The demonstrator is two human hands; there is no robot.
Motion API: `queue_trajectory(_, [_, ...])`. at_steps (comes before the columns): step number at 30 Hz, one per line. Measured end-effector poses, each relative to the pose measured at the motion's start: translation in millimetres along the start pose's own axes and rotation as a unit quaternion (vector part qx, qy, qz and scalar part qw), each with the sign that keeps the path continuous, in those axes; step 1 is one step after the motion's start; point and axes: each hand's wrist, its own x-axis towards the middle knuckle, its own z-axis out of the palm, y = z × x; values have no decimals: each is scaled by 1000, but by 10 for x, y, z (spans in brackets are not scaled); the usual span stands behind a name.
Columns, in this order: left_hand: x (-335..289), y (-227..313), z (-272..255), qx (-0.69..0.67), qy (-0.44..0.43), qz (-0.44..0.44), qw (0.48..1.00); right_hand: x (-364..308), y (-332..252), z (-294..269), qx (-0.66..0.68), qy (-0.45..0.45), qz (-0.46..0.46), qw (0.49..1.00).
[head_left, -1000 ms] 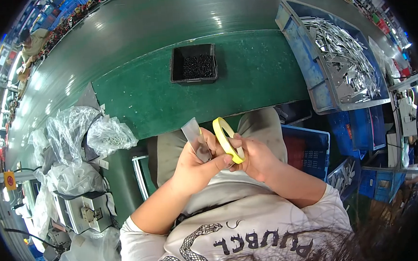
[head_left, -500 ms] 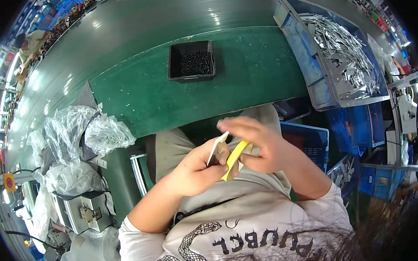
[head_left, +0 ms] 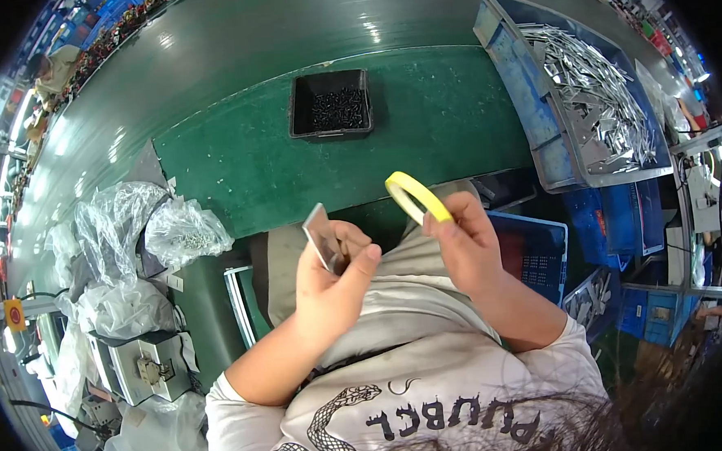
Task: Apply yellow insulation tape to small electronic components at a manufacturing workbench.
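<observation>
In my left hand (head_left: 331,284), a flat metal plate (head_left: 324,240) stands on edge, gripped against the curled fingers with the thumb apart from it. My right hand (head_left: 470,244) pinches a roll of yellow tape (head_left: 415,196) by its near side, between thumb and fingers. The ring tilts up and to the left, with its pale inner core showing. A gap separates the two hands over my lap. Beyond them on the green bench (head_left: 252,174) sits a black bin (head_left: 332,134) holding many small black parts.
At the right stands a blue-grey crate (head_left: 535,126) heaped with metal strips (head_left: 595,91). Clear plastic bags (head_left: 186,235) and a metal box-like part (head_left: 152,367) fill the left side. A blue perforated crate (head_left: 534,249) sits low by my right arm.
My hands have drawn apart. The yellow tape roll has gone from between both hands into my right hand, up and away. My left hand has shifted left with the metal plate.
</observation>
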Motion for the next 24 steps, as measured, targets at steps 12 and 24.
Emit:
queue_trajectory(12, [2, 208, 49, -122, -56, -221, 966, -20, -164, 46, -467, -224, -259, 815])
queue_trajectory(24, [-18, 156, 79, -201, -91, -238, 946, -21, -43, 68, -543, -201, -370, 727])
